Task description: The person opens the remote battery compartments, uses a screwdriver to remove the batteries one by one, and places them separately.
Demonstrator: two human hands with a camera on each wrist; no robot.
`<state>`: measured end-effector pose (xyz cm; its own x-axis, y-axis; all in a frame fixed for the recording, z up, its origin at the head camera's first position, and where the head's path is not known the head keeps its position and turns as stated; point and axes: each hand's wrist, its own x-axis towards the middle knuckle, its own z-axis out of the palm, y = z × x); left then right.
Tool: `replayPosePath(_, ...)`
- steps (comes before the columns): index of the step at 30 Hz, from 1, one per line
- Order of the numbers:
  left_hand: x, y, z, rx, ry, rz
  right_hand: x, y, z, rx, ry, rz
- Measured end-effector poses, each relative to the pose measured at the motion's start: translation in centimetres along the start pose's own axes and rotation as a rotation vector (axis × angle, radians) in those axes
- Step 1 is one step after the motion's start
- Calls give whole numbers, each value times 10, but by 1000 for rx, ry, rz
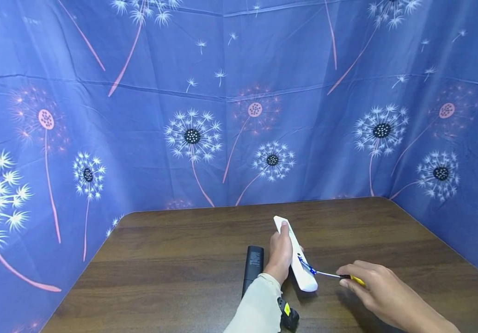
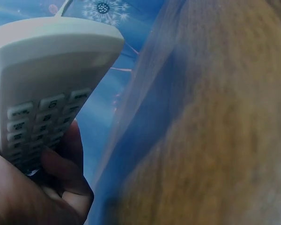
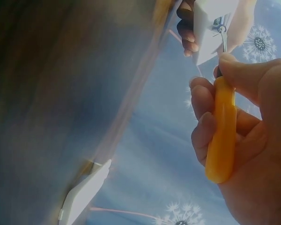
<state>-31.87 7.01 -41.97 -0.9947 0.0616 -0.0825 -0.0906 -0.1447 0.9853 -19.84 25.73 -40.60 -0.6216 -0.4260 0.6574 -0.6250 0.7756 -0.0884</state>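
My left hand (image 1: 279, 254) grips a white remote control (image 1: 303, 277), tilted up off the table. Rows of buttons show on its front in the left wrist view, with the fingers (image 2: 65, 171) wrapped around its lower part. In my right hand (image 1: 378, 286) is a screwdriver with a yellow handle (image 3: 222, 136) and a slim metal shaft (image 1: 327, 274). The thumb lies near the handle's dark collar. Its tip meets a small opening in the remote's back, where a small blue piece (image 1: 313, 270) shows.
A black remote-shaped slab (image 1: 254, 263) with a printed label lies on the brown wooden table (image 1: 172, 273), left of my left hand. Low in the right wrist view is a flat white piece (image 3: 86, 192). Blue dandelion-print cloth (image 1: 230, 115) surrounds the table's back and sides.
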Motion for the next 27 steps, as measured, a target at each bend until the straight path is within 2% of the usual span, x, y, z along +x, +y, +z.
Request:
replayPosePath(8,1,1,2,23,-1,-26,-3,1,0,-28,-16,34)
replayPosePath(18,1,0,3,32,11,-10,-3,2,-2,-50,-74,111)
replayPosePath(27,3,-1,3,46,23,-24,-3,4,0,-57,-97,117)
